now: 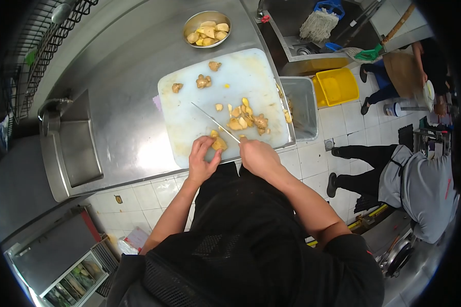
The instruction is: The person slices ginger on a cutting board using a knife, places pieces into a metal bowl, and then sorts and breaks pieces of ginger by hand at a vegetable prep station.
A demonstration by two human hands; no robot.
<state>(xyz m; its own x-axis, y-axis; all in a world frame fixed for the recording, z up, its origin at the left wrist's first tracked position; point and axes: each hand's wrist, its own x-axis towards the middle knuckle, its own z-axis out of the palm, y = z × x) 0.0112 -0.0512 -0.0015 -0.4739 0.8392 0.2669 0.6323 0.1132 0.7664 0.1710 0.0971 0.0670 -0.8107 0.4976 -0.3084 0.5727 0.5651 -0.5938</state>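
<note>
My left hand (203, 159) has its fingers closed on a piece of ginger (218, 144) at the near edge of the white cutting board (189, 120). In my right hand (258, 157) is the handle of a knife (216, 122), its thin blade slanting up and left across the board, just beyond the held ginger. To the right of the blade lies a heap of ginger peelings and offcuts (241, 116), with a knobbly ginger root (260, 122) beside it. Unpeeled ginger lumps (204, 81) are spread over the far part of the board.
A steel bowl (186, 25) of peeled ginger stands beyond the board. Right of the counter are a grey bin (305, 110) and a yellow tub (338, 87). A sink basin (80, 153) is at left. Two people (417, 181) stand on the right.
</note>
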